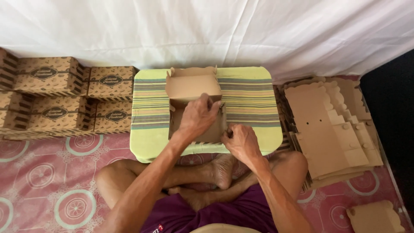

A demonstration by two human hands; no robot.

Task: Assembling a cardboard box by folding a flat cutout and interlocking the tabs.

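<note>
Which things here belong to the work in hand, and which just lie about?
In use: half-folded cardboard box; left hand; right hand; striped low table; stack of flat box blanks; finished boxes.
Lying about: white sheet; patterned floor mat.

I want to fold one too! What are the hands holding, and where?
Both hold the cardboard box: left hand on its right wall, right hand at the near right corner.

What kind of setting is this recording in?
Probably a home floor used for box folding, not a factory. The person sits cross-legged on a patterned pink mat, working at a low striped table, with finished boxes stacked on one side and flat cardboard blanks on the other.
</note>
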